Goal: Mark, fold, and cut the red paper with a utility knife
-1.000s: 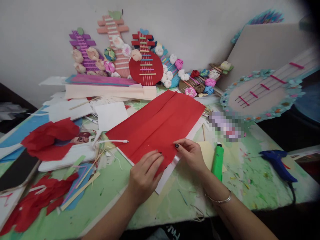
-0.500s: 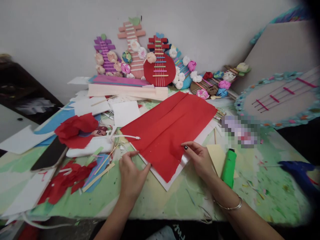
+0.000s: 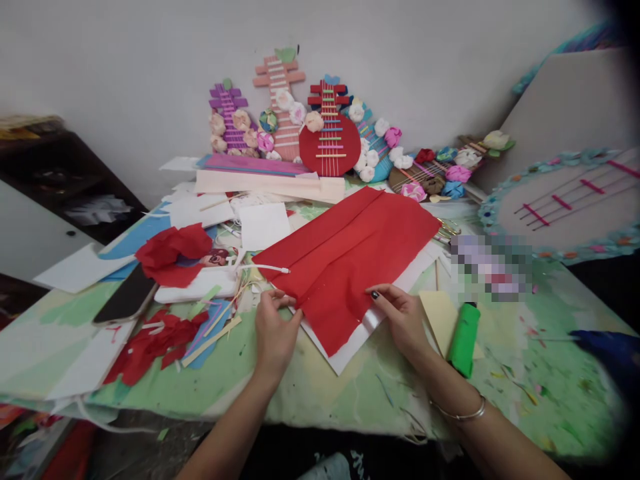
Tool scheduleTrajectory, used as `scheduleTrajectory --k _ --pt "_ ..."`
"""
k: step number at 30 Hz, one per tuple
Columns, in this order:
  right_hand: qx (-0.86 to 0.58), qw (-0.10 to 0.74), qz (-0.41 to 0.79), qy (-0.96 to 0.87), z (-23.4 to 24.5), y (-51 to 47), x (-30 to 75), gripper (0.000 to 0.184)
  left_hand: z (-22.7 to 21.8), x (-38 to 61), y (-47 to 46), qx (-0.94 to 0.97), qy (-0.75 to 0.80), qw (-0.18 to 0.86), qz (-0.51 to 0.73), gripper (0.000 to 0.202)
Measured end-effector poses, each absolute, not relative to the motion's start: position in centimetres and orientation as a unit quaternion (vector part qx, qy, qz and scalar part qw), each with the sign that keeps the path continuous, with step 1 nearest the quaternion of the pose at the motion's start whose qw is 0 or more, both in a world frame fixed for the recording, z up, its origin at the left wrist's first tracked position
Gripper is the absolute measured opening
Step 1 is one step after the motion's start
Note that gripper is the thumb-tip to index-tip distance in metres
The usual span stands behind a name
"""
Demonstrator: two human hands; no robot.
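A creased sheet of red crepe paper [image 3: 345,253] lies over a white board [image 3: 336,361], whose near corner and right edge stick out from beneath it. My left hand [image 3: 277,333] is at the paper's left edge, thumb and fingers closed on it. On the opposite side, my right hand [image 3: 404,321] pinches the right edge between thumb and forefinger. A white cable [image 3: 265,267] rests across the sheet's left corner. Right of my right hand are a pale yellow paper [image 3: 434,313] and a green-wrapped stick-like object [image 3: 464,340].
Decorated paper lutes, including a red one [image 3: 330,143], lean along the wall. Red paper scraps [image 3: 155,347], a dark phone [image 3: 125,297] and a white power strip [image 3: 197,285] lie to the left. A larger lute [image 3: 565,200] stands at right.
My left hand has gone from spread fingers along the edge to a pinch on the red paper, lifting that edge slightly. My right hand keeps its pinch. The view has shifted a little.
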State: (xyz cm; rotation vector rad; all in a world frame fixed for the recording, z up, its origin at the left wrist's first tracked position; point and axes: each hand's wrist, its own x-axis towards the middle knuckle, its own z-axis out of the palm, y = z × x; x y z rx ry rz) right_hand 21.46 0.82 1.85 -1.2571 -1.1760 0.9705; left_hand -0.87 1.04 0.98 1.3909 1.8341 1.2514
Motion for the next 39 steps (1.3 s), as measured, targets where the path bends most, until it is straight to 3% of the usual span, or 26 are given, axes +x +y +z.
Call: scheduleTrajectory --k 29,35,39 --pt "-0.536 0.553 0.417 -0.483 1.7 1.0 21.4 0.014 0.8 -0.7 2.2 0.523 0.569 0.333 0.541 0.026" --pt "-0.53 0.557 0.427 -0.476 1.7 1.1 21.4 0.015 1.6 0.1 1.9 0.567 0.62 0.299 0.452 0.076" --pt "-0.53 0.556 0.424 -0.479 1.9 1.0 21.3 0.015 1.9 0.7 2.2 0.558 0.614 0.321 0.457 0.091"
